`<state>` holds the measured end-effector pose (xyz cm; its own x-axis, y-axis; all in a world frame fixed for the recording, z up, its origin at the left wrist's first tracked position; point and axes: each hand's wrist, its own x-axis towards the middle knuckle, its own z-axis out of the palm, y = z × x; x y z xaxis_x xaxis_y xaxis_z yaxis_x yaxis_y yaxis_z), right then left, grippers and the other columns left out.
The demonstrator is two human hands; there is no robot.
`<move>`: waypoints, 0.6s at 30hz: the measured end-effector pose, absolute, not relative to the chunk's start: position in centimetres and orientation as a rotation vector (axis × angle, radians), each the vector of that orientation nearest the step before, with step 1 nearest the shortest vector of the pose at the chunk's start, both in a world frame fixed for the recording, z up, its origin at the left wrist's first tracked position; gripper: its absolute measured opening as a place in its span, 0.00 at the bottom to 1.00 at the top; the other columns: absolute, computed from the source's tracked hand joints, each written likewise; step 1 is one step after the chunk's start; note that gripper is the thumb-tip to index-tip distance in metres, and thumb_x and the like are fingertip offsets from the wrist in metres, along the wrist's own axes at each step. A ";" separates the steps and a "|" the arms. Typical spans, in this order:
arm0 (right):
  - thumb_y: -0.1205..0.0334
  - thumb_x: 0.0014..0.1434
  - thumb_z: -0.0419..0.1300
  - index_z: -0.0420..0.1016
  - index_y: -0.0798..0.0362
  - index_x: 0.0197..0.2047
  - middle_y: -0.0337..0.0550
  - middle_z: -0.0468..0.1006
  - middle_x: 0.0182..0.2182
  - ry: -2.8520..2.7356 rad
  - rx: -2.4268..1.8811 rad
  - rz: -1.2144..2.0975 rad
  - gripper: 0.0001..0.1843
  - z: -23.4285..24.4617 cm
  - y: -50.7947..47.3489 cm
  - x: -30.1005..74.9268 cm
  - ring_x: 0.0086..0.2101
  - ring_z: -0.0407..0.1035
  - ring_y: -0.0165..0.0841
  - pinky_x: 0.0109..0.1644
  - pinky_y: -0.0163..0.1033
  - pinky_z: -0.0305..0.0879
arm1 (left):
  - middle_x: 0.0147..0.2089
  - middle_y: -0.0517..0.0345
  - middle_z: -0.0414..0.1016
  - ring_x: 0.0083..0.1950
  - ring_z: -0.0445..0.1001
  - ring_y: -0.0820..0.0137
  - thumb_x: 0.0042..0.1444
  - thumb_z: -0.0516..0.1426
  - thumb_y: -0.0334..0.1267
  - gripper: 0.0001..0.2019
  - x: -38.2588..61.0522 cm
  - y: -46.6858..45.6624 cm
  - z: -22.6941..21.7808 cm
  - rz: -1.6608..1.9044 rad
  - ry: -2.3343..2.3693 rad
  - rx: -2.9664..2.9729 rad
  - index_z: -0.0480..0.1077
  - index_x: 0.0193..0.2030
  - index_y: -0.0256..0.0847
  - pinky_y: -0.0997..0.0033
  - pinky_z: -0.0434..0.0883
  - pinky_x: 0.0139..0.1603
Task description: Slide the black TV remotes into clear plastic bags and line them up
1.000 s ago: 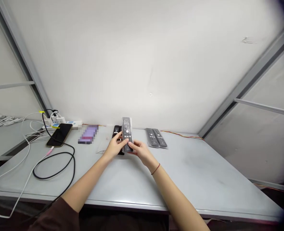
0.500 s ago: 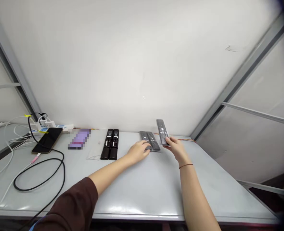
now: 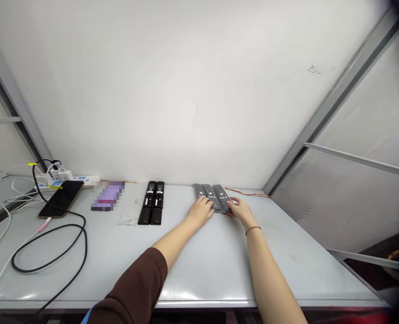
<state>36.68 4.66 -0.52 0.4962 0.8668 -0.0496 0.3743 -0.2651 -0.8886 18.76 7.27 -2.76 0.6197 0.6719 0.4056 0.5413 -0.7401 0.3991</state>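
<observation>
Three grey remote controls in clear plastic sleeves lie face up, side by side, near the wall. My left hand point(image 3: 200, 211) rests on the lower end of the left remote control point(image 3: 198, 190), fingers curled over it and its neighbour's edge. The middle remote control point(image 3: 211, 193) lies close against it. My right hand point(image 3: 241, 210) grips the lower right end of the right remote control point(image 3: 221, 194), thumb on top and fingers partly hidden. To the left, two black remote controls point(image 3: 151, 202) lie back up with their battery compartments uncovered.
A small clear plastic bag point(image 3: 128, 217) lies beside the black remotes. Further left are a blurred purple item point(image 3: 108, 196), a dark phone point(image 3: 61, 199), a power strip point(image 3: 90, 180) and looping cables point(image 3: 85, 238). Thin coloured wires point(image 3: 250, 194) run along the wall at right.
My right hand has lowered the third grey remote control from the air onto the table, beside the other two. My left hand has stayed on the left ones. The view has shifted slightly.
</observation>
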 end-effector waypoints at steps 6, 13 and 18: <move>0.61 0.56 0.54 0.71 0.60 0.52 0.49 0.78 0.33 -1.242 -1.989 0.551 0.21 -0.3 4.8 36.1 0.27 0.72 0.33 0.34 0.38 0.70 | 0.56 0.43 0.68 0.63 0.58 0.58 0.59 0.52 0.36 0.15 18.9 7.1 -2.8 0.783 1.004 2.597 0.68 0.51 0.35 0.58 0.57 0.64; 0.68 0.58 0.49 0.73 0.61 0.49 0.58 0.76 0.42 -1.446 -2.122 0.230 0.19 -0.6 5.0 35.0 0.45 0.70 0.43 0.51 0.43 0.60 | 0.57 0.45 0.67 0.64 0.56 0.56 0.59 0.51 0.36 0.15 19.1 6.6 -3.0 0.795 1.092 2.600 0.66 0.53 0.39 0.47 0.53 0.64; 0.68 0.59 0.46 0.74 0.63 0.48 0.61 0.74 0.44 -1.456 -2.177 0.087 0.20 -1.2 5.3 34.5 0.46 0.68 0.42 0.50 0.41 0.59 | 0.58 0.45 0.66 0.64 0.56 0.57 0.60 0.50 0.37 0.16 19.1 6.9 -3.2 0.774 1.075 2.613 0.66 0.53 0.38 0.51 0.56 0.63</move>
<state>34.50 5.28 -1.20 0.4219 0.8784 0.2247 0.8452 -0.2912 -0.4482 19.15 6.90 -3.22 0.5956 0.7029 0.3889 0.5917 -0.7113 0.3794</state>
